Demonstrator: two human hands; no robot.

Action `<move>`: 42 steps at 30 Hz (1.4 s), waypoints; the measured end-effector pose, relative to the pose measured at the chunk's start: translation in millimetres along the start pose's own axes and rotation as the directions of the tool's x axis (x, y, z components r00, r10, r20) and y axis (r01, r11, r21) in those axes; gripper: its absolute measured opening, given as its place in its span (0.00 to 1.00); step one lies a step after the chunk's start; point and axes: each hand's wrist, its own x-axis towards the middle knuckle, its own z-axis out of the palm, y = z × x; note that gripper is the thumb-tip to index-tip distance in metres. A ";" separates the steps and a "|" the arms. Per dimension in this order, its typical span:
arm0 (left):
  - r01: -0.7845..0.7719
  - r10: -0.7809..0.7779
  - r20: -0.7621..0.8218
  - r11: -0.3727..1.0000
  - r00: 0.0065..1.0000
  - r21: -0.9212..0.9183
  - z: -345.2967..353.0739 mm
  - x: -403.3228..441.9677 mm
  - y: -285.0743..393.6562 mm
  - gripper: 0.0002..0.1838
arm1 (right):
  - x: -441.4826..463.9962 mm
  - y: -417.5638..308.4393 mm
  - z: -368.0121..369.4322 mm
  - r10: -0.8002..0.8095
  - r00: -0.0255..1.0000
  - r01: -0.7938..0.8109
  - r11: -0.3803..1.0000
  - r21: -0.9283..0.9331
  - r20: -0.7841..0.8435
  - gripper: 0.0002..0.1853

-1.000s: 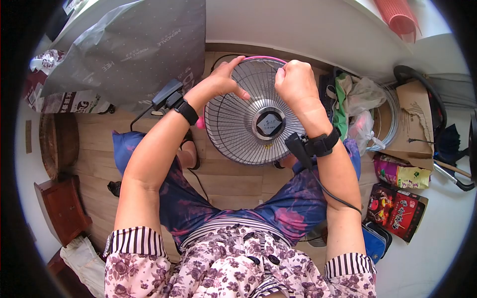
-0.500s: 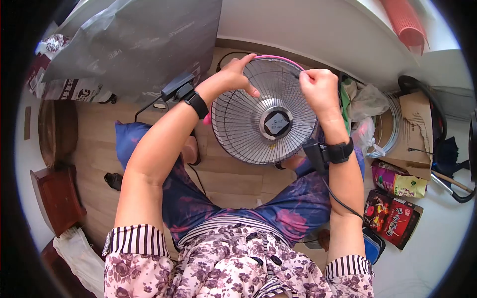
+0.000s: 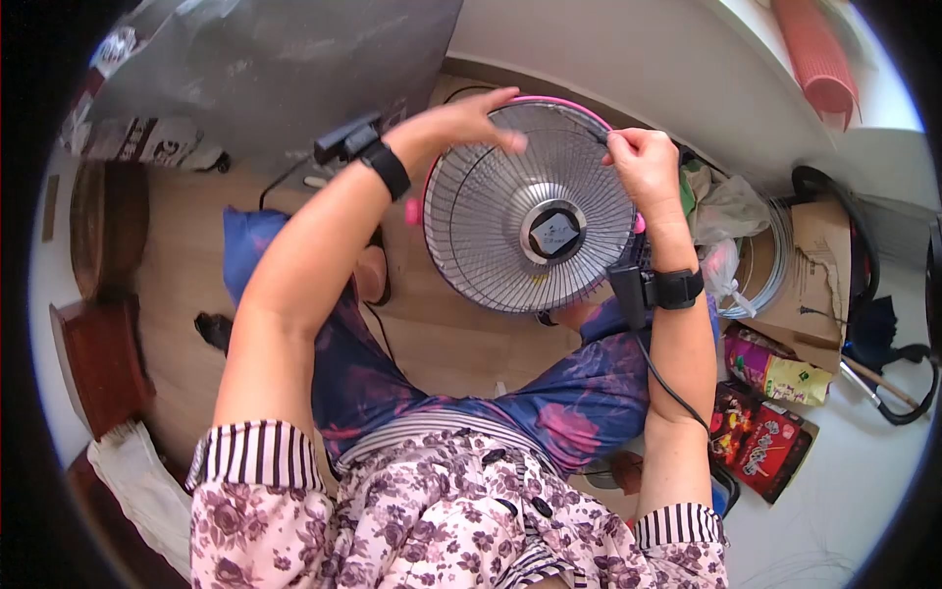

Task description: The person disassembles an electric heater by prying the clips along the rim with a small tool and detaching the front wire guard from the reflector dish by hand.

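A round heater with a wire grille point(image 3: 491, 236) and a pink rim stands between my knees, a silver hub with a dark centre in its middle. My left hand point(image 3: 466, 123) is at the upper left of the rim, thumb and fingers spread, slightly blurred, holding nothing. At the upper right of the rim, my right hand point(image 3: 646, 167) is closed in a pinch. Whatever its fingertips hold is too small to make out. Each wrist wears a black strap with a device.
A large grey bag point(image 3: 294, 88) stands at the upper left. On the right are plastic bags point(image 3: 728, 208), a coil of tubing point(image 3: 780, 260), a cardboard box point(image 3: 822, 245) and a red and black package point(image 3: 760, 442). A wooden cabinet point(image 3: 103, 363) is at the left.
The view has shifted, and the heater shows farther right. My right hand has moved from the top of the grille to the upper right rim, staying closed. My left hand stays spread.
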 end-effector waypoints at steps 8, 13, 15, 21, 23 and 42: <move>0.352 -0.352 -0.110 0.936 0.930 -0.015 -14.1 4.6 -4.3 0.22 | -7.4 10.9 -15.7 0.176 0.955 -0.258 0.890 0.376 0.237 0.17; 0.377 -0.378 -0.117 0.925 0.918 -0.031 -11.6 0.4 -0.7 0.17 | -6.2 15.8 -12.4 0.096 0.976 -0.131 0.976 0.174 0.196 0.15; 0.399 -0.394 -0.131 0.917 0.910 0.009 -12.2 5.0 -1.0 0.17 | -4.1 16.8 -9.3 0.064 0.980 -0.109 0.965 0.238 0.188 0.14; 0.324 -0.311 -0.188 0.945 0.932 0.042 -10.3 4.0 -4.0 0.16 | -3.9 7.3 -22.7 0.001 1.000 -0.002 0.998 0.060 0.024 0.12; 0.329 -0.324 -0.185 0.944 0.928 -0.007 -10.1 10.7 -12.6 0.16 | -5.8 0.4 -28.5 0.051 0.997 -0.055 0.997 0.056 0.061 0.12; 0.292 -0.309 -0.136 0.947 0.941 -0.135 -0.3 5.5 -9.1 0.19 | -8.4 -7.8 -1.2 0.003 1.000 -0.004 0.999 -0.032 -0.020 0.12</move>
